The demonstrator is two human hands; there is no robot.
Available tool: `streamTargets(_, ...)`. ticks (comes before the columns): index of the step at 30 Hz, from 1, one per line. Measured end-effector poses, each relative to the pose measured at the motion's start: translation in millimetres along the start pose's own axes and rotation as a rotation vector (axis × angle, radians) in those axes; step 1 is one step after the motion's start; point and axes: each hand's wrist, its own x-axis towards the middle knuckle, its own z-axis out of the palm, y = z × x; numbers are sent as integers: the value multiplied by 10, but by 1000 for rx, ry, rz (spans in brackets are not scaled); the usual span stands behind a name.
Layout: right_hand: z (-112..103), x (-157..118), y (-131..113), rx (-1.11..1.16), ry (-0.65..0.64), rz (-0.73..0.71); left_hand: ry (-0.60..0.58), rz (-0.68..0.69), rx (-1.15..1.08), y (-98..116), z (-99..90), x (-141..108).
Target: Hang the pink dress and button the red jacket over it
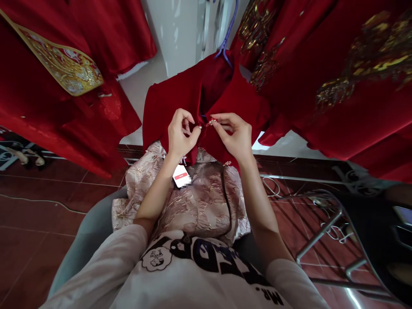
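Note:
A red velvet garment hangs in front of me on a purple hanger, its front parted down the middle. At the left edge of that opening, my left hand is closed in a pinch, thumb tip against the cloth by a small light bead. Across the gap, my right hand pinches a short red-and-white beaded trim between thumb and forefinger. Another beaded trim shows lower on the right side. Shiny pink-gold brocade cloth lies over my lap, with a lit phone resting on it.
Red garments with gold decoration hang at the left and the right. A black chair with metal legs stands at my right. White cables lie on the red tiled floor. Shoes sit at far left.

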Motion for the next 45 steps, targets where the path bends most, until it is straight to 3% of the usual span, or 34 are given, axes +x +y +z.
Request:
streamTargets(4, -12, -13, -30, -38, -3, 0, -193, -219, -132, -104, -70, 52)
streamTargets(7, -29, -16, -44, -37, -24, 1, -314, -283, -176, -111, -93, 81)
streamTargets(13, -32, -14, -51, -19, -33, -10, -279, -328, -119, -123, -120, 106)
streamTargets(18, -16, -13, -50, -45, -36, 9, -368, -316, -131, -36, -129, 90)
streamTargets(23, -10, -22, -33, -30, -34, 12, -338, -286, -99, 82, -106, 72)
streamTargets(33, 83, 0, -2, -12, -1, -1, -229, -295, -183, 79, -6, 37)
streamTargets(41, 97, 1, -31, -20, 12, 38, -149, -191, -47, 106, 101, -27)
streamTargets(45, 125, 11, -3, 10, 24, 43, -125, -203, -36, 89, 132, -42)
